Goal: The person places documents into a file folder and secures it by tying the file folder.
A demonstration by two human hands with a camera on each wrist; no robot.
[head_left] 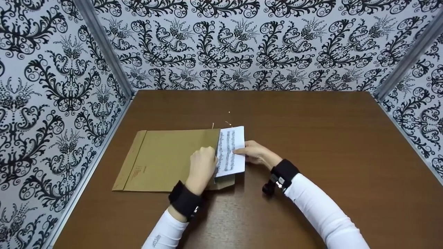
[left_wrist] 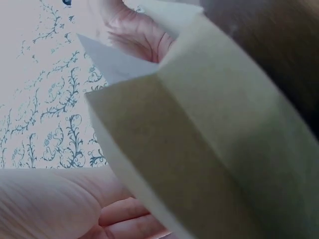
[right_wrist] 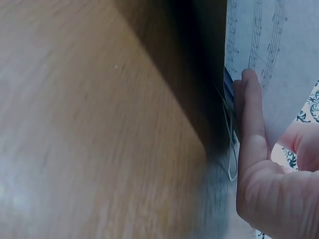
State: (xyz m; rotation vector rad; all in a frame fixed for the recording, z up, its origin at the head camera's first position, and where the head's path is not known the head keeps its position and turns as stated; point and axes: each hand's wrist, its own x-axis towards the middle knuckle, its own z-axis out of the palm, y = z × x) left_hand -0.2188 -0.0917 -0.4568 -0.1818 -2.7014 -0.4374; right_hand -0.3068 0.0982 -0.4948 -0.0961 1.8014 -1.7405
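A tan kraft paper envelope (head_left: 166,155) lies on the table, its open end to the right. My left hand (head_left: 203,166) grips the upper edge of that opening with curled fingers; in the left wrist view the envelope's side (left_wrist: 154,129) spreads apart there. White sheet music (head_left: 231,148) sticks partly out of the opening, its inner part hidden inside. My right hand (head_left: 258,154) pinches the sheet's right edge, thumb on top and fingers beneath. In the right wrist view those fingers (right_wrist: 252,119) lie straight along the underside of the printed paper (right_wrist: 294,55).
The brown wooden table (head_left: 311,138) extends behind and to the right. A thin pale string (right_wrist: 232,149) hangs by the envelope. Patterned wall panels (head_left: 242,45) enclose the table at the back and sides. Black bands (head_left: 185,200) circle both wrists.
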